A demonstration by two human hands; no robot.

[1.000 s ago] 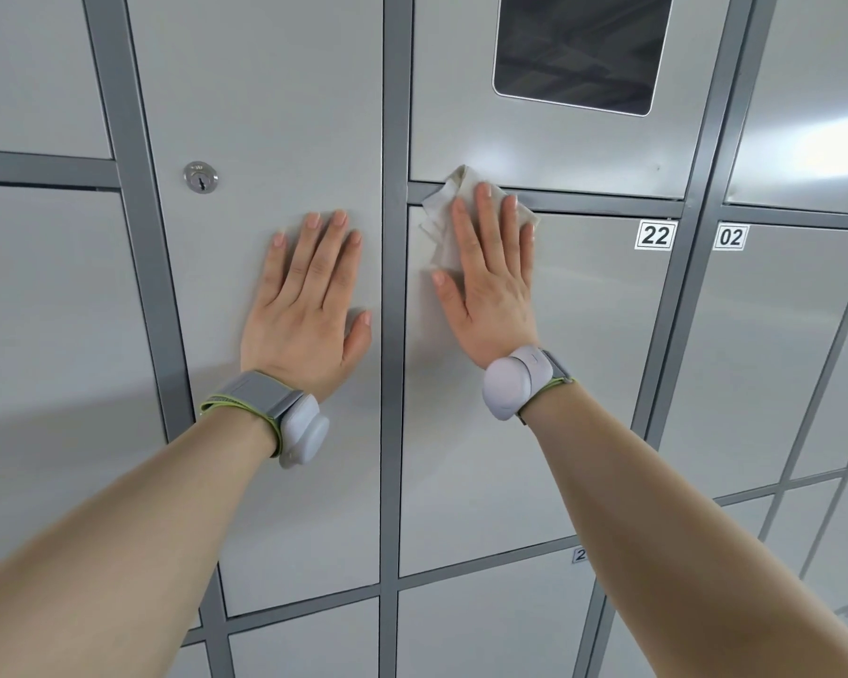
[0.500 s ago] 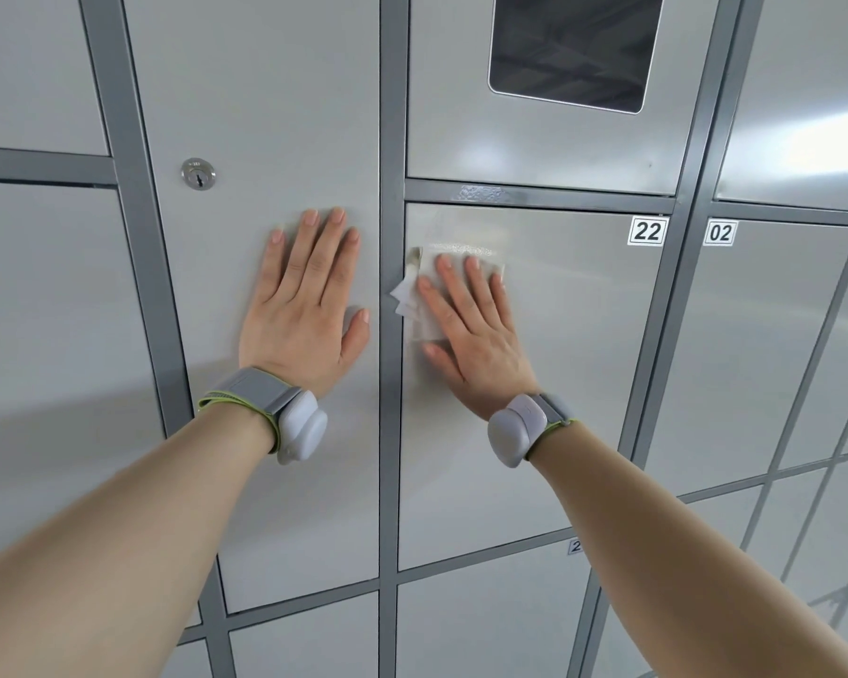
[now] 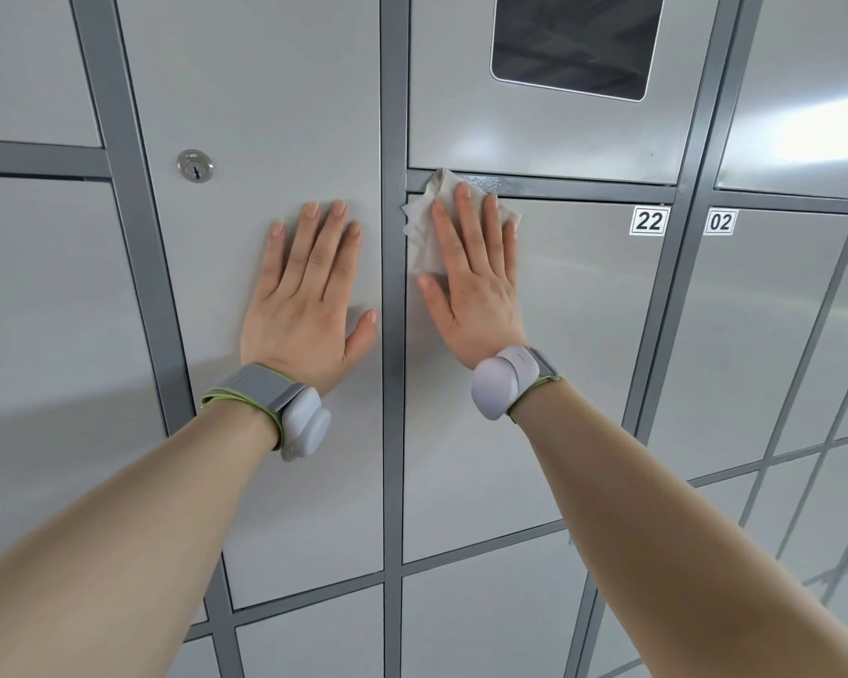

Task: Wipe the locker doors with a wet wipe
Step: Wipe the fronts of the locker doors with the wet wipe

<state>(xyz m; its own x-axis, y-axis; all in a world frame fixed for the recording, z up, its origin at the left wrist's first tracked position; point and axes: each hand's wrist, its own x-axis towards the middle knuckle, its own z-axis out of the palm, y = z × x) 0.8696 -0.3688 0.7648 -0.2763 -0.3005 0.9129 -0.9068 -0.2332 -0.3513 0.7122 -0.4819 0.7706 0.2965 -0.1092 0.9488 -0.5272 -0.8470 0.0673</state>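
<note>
Grey lockers (image 3: 265, 90); left hand (image 3: 309, 305) flat below keyhole (image 3: 195, 165); right hand (image 3: 476, 291) flat, pressing wipe (image 3: 423, 234) at door 22 (image 3: 583, 345).

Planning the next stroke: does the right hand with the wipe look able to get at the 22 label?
Probably yes: the right hand presses the wipe flat on the same door that bears the 22 label, and only bare door lies between them.

Crumpled white wet wipe (image 3: 424, 237) on door 22's (image 3: 583, 359) top-left corner
</note>
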